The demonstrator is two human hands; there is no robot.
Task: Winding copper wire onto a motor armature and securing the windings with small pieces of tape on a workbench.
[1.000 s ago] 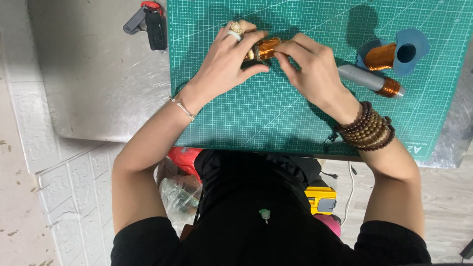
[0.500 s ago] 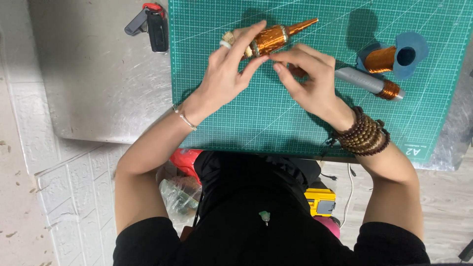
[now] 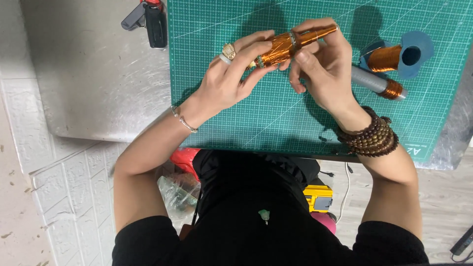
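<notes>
- Held up in the upper middle of the frame, just above the green cutting mat (image 3: 276,118): a copper-wound rod (image 3: 290,43), tilted so its thinner end points to the upper right.
- Left hand (image 3: 231,79) clamped around the thicker, lower-left end of the rod, fingers wrapped over the windings, a bulky gold ring (image 3: 228,50) just beside the coil.
- Right hand (image 3: 322,69) closed on the rod near its middle and thin end, thumb and forefinger pinching at the pale band where the thick winding steps down.
- Likely risk: slack in the fine wire. A loosened pinch at the step probably lets turns spring off and unravel toward the tip.
- Possible snag: ring or the bead bracelets (image 3: 369,138) on the right wrist catching a stray strand and pulling or kinking it.
- Possible slip: smooth windings under the left fingers, so a twist of the rod could slide the layers or scuff the coating.
- Clutter at the upper right: a blue spool of copper wire (image 3: 401,53) and a grey rod with a copper tip (image 3: 377,83), close to the right hand; a careless sweep could send either rolling off the mat.
- Red and black tool (image 3: 148,17) at the upper left on the metal surface (image 3: 98,79), well apart, little hazard.
</notes>
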